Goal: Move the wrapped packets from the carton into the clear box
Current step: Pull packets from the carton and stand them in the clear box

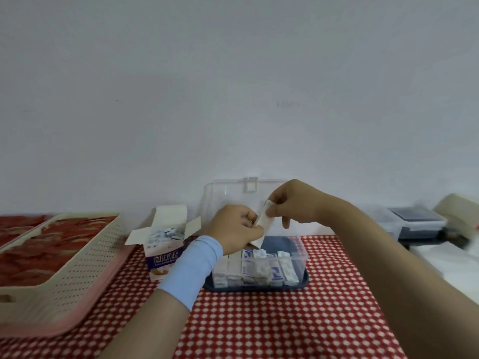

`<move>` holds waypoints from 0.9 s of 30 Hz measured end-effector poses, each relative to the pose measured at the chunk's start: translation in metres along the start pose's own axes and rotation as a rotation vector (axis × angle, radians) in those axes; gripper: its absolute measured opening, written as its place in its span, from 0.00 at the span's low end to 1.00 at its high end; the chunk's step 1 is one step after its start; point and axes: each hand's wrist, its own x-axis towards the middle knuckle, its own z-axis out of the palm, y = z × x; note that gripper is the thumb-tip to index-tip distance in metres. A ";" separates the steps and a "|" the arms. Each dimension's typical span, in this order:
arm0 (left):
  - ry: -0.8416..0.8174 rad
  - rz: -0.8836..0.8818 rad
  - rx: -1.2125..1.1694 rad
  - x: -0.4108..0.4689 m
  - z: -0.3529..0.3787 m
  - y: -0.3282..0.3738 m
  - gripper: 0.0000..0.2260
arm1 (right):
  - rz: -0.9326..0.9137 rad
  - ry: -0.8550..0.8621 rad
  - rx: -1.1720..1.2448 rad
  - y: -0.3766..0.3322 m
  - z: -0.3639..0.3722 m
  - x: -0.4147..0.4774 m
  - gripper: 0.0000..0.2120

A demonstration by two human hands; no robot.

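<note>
Standing leftmost: a cream perforated basket [77, 268] on the counter [285, 320], which is covered by a red-and-white checked cloth.
Carton: purple-and-white carton [162, 257], flaps open, just right of the basket; wrapped packets [166, 234] lie inside it.
Left hand: the left hand [233, 229], with a pale blue wristband [191, 270] on the wrist, has its fingers curled round the lower end of a white packet [263, 220].
Packet: held tilted between both hands above the open top of the clear box [302, 248]; possibly more than one piece, too blurred to tell.
Clear box: lid [233, 193] raised at the back, standing on a dark blue tray [307, 279]; a row of packets [254, 268] stands on edge along its near wall.
Right hand: the right hand [293, 200] pinches the packet's upper end between thumb and forefinger.
Far right: a blurred lidded bin [414, 224] with a dark top.
</note>
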 end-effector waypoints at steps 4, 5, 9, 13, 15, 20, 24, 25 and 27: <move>-0.067 0.004 0.072 0.008 0.011 -0.010 0.06 | 0.031 -0.010 -0.085 0.012 0.001 0.006 0.04; -0.115 0.009 0.184 0.010 0.011 -0.012 0.09 | 0.034 -0.004 -0.134 0.016 0.002 0.009 0.04; -0.339 -0.001 0.530 0.013 0.005 -0.022 0.17 | 0.048 -0.038 -0.328 0.027 0.009 0.020 0.04; -0.523 0.044 0.650 0.013 0.008 -0.031 0.31 | 0.062 -0.183 -0.422 0.027 0.023 0.031 0.04; -0.570 0.060 0.702 0.014 0.010 -0.035 0.33 | 0.093 -0.251 -0.452 0.026 0.031 0.036 0.06; -0.591 0.072 0.765 0.018 0.011 -0.043 0.35 | 0.187 -0.367 -0.510 0.023 0.044 0.042 0.02; -0.585 0.091 0.777 0.019 0.013 -0.046 0.32 | 0.249 -0.365 -0.524 0.027 0.054 0.047 0.07; -0.580 0.099 0.776 0.020 0.014 -0.046 0.32 | 0.260 -0.359 -0.523 0.028 0.056 0.047 0.09; -0.570 0.113 0.785 0.020 0.014 -0.046 0.31 | 0.273 -0.348 -0.517 0.029 0.058 0.048 0.09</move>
